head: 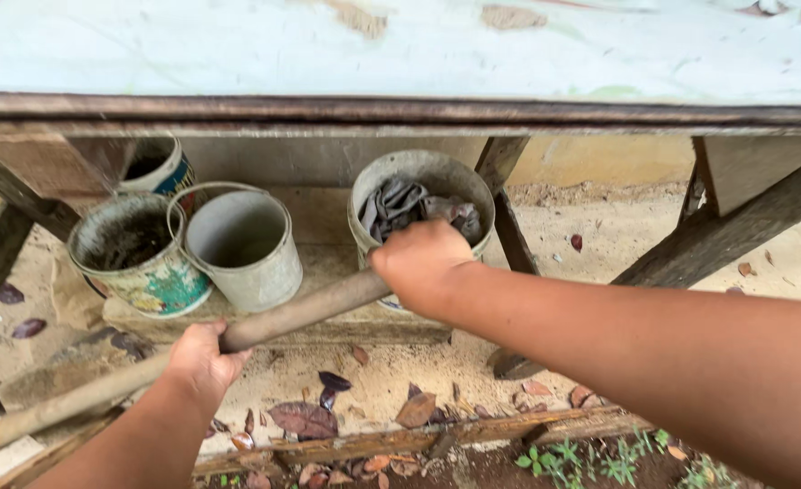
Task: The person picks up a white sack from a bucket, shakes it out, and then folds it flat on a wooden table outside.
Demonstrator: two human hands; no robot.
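My left hand (203, 356) grips a long wooden handle (301, 311) near its middle. The handle slants from the lower left up towards the centre. My right hand (421, 261) is closed around the handle's upper end, right in front of a grey bucket (373, 186) that holds crumpled dark cloth (404, 206). The bucket stands on a low ledge under a worn white table (400, 54).
Three more buckets stand on the ledge at left: a grey metal one (247, 240), a paint-stained one (138, 254) and one behind (158, 166). Slanted wooden table legs (726, 231) cross the sandy ground. Dry leaves (303, 418) and a plank (400, 441) lie below.
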